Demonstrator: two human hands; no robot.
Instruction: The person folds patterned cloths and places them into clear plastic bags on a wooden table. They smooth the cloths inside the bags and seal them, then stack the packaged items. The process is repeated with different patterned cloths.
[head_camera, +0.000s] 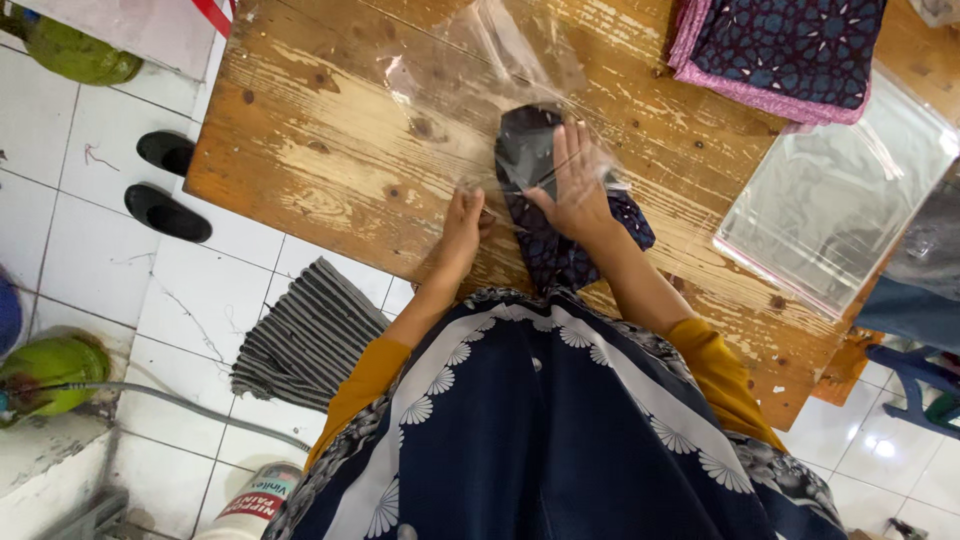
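A folded dark blue patterned cloth (560, 250) lies on the wooden table (330, 130), partly inside a clear plastic bag (470, 70) that stretches away from me. My right hand (575, 185) lies flat with spread fingers on the cloth where it enters the bag. My left hand (463, 225) grips the edge of the bag's mouth just left of the cloth.
A stack of folded blue and pink patterned cloth (780, 50) sits at the table's far right, with a pile of clear plastic bags (835, 200) beside it. On the tiled floor are black shoes (165, 185), a striped cloth (310, 335), green gas cylinders (55, 365) and a hose.
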